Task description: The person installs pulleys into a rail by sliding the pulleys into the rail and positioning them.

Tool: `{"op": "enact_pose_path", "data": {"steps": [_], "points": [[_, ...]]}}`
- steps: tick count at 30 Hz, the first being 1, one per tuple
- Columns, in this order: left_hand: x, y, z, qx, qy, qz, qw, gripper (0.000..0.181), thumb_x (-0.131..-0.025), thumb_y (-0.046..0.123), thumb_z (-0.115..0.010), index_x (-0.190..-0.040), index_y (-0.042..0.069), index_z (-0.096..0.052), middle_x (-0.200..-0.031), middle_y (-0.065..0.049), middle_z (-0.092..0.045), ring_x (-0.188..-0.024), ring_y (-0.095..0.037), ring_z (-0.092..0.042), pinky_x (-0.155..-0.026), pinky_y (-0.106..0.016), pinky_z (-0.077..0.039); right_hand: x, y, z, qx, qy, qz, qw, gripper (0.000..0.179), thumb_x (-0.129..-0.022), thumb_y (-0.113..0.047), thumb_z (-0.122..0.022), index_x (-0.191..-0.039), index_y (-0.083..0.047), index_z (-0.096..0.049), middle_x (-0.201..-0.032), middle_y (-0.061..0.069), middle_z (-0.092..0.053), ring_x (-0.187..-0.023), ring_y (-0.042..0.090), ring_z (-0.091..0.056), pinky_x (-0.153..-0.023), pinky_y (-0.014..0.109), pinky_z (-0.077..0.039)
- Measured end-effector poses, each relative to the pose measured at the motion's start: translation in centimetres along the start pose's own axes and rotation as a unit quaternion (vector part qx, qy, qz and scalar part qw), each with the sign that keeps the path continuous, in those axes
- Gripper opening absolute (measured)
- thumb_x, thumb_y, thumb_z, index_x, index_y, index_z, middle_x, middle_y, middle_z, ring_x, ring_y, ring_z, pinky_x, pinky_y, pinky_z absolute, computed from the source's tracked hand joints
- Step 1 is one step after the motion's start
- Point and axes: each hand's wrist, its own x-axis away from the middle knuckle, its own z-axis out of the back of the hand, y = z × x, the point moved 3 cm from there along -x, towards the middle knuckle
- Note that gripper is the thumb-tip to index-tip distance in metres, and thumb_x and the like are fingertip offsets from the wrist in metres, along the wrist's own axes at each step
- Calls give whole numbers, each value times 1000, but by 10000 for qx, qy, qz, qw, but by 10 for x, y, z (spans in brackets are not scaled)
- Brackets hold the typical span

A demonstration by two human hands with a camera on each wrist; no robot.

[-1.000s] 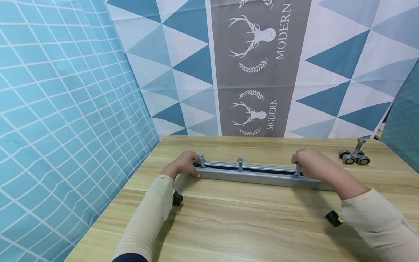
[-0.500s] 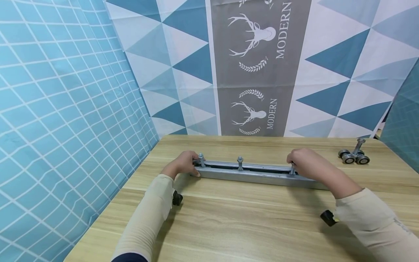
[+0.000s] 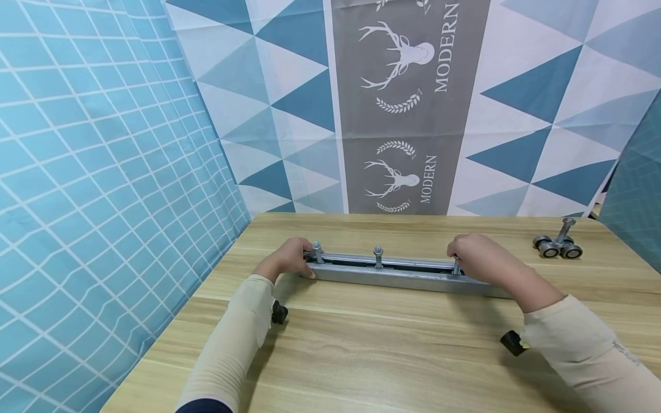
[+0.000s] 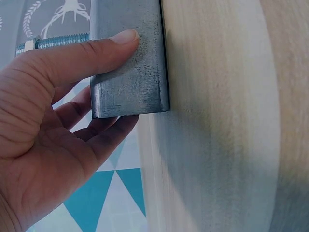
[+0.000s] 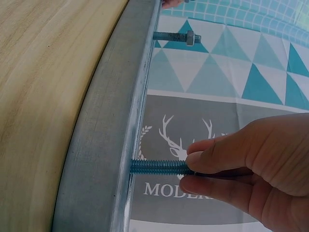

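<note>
A long grey metal channel rail lies across the wooden table, its slot facing up. Three threaded bolts stand up out of the slot. My left hand grips the rail's left end, thumb on the near side wall and fingers round the far side, as the left wrist view shows. Right beside that hand rises the left bolt; the middle bolt carries a nut near its top. With thumb and fingers, my right hand pinches the top of the right bolt. Whatever rides inside the slot is hidden.
A roller trolley with several wheels and an upright bolt stands on the table at the back right. Behind the table hangs a patterned cloth, and a blue checked cloth covers the left side.
My right hand has slid left along the rail with the right bolt, nearing the middle bolt. The left hand, the rail and the other two bolts have stayed put.
</note>
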Motion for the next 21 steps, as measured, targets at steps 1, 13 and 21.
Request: {"op": "enact_pose_path", "data": {"steps": [1,13,21], "points": [[0,0,0,-4,-7,7,10000,49,-60,9,-93,-106,13,-75,-113,-3,-67,-99,-17,-59,-89,-38,-48,0,-1,0,2,12,5,10000,16,-80,13,-67,-81,-2,-71,-78,9,-66,-73,24,-65,-65,40,-54],[0,0,1,-45,-10,-18,10000,51,-61,9,-93,-109,15,-75,-114,-3,-66,-100,-18,-59,-89,-38,-48,-4,-2,-2,-48,26,27,10000,26,-82,15,-62,-71,-8,-63,-67,-2,-55,-60,11,-42,-54,32,-40],[0,0,0,-71,-13,-59,10000,52,-62,10,-93,-110,15,-75,-114,-4,-66,-100,-19,-59,-89,-39,-48,-6,-5,-4,-46,63,57,10000,24,-81,16,-62,-72,-6,-65,-67,-1,-55,-60,11,-45,-54,32,-43]]}}
